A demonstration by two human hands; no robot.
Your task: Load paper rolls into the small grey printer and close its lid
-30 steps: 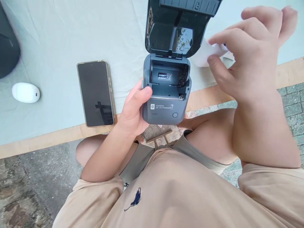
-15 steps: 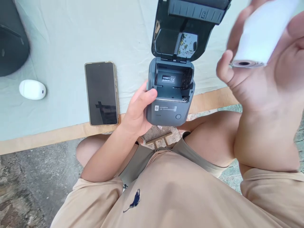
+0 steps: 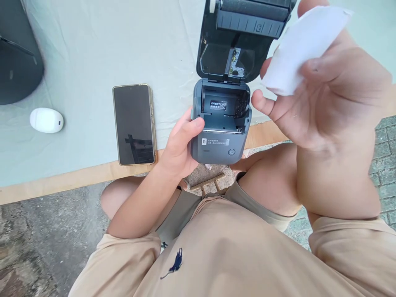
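1. Pale green cloth covers the table (image 3: 93, 49), whose bare wooden edge runs along the near side. The person sits at this edge, so the work is done over the lap rather than on the cloth.
2. The dark grey printer (image 3: 220, 123) sits at the table edge with its lid (image 3: 238, 37) swung fully back and the paper bay exposed. The bay appears empty, though its depths are in shadow. The lid should be left fully back so that it does not foul the incoming roll.
3. The right hand (image 3: 321, 99) is raised just beside the lid, fingers curled around the white paper roll (image 3: 301, 47). The grip should be light, on the roll's ends if possible, so that the paper is not creased or loosened.
4. The left hand (image 3: 179, 148) clasps the printer's left side, thumb on the front corner. A firm hold here steadies the body while the roll is lowered.
5. The roll's axis should be set parallel to the bay's width before lowering; which way the free end unwinds cannot be told from this view.
6. A phone (image 3: 134, 123) lies screen-up on the cloth left of the printer, and a small white device (image 3: 46, 120) lies further left, both well apart from the hands.
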